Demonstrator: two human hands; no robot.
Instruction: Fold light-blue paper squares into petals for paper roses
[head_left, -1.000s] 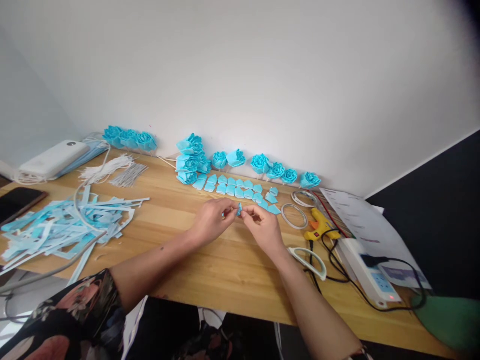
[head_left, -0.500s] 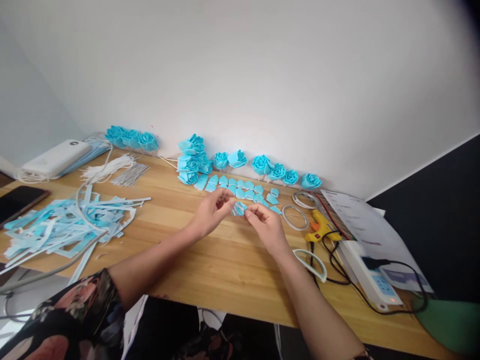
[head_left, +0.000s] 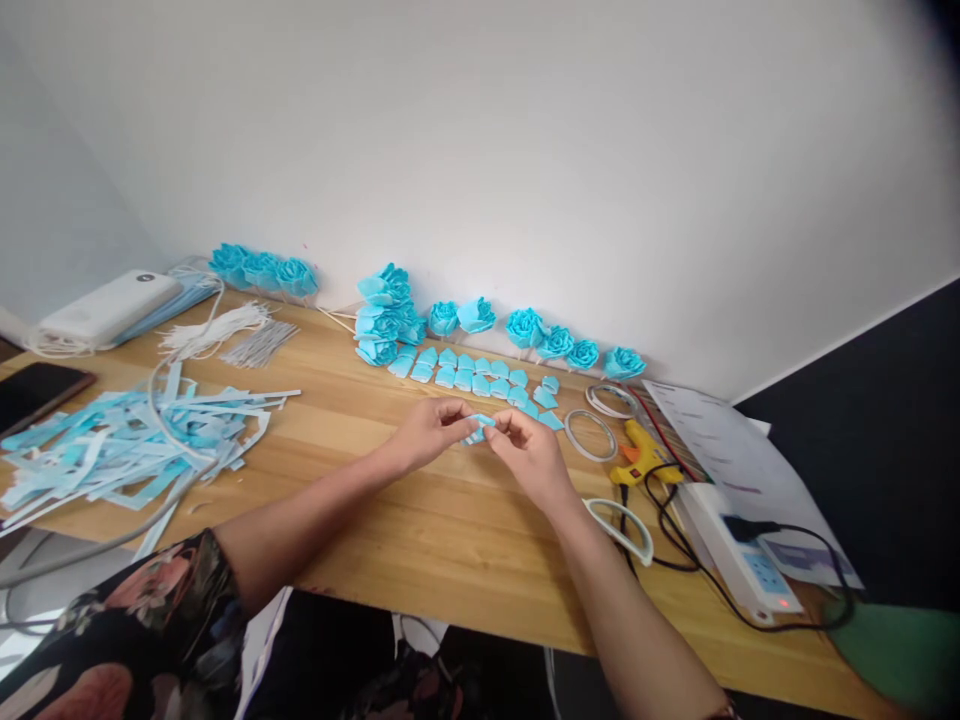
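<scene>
Between my two hands is a small light-blue petal piece (head_left: 480, 428), partly covered by the fingers. My left hand (head_left: 435, 430) pinches its left side between thumb and fingers. On the right side, my right hand (head_left: 527, 450) grips it the same way, and the two hands are nearly touching. Just beyond them lie rows of cut blue petals (head_left: 464, 378) on the wooden table (head_left: 420, 530). Farther back, several blue flowers (head_left: 555, 343) on thin stems rest by the wall, with a stacked bunch of flowers (head_left: 384, 322) left of them.
Right of my hands lie tape rolls (head_left: 590, 435), a yellow glue gun (head_left: 643, 455), scissors handles (head_left: 621, 530) and a power strip (head_left: 750, 560) with black cables. On the left are blue-white strips (head_left: 142, 440), a phone (head_left: 41, 400), a white power bank (head_left: 109, 310) and wire pieces (head_left: 259, 343).
Both hands have come closer together and slightly toward me. The petal piece between them now shows less and looks more folded or covered by the fingers.
</scene>
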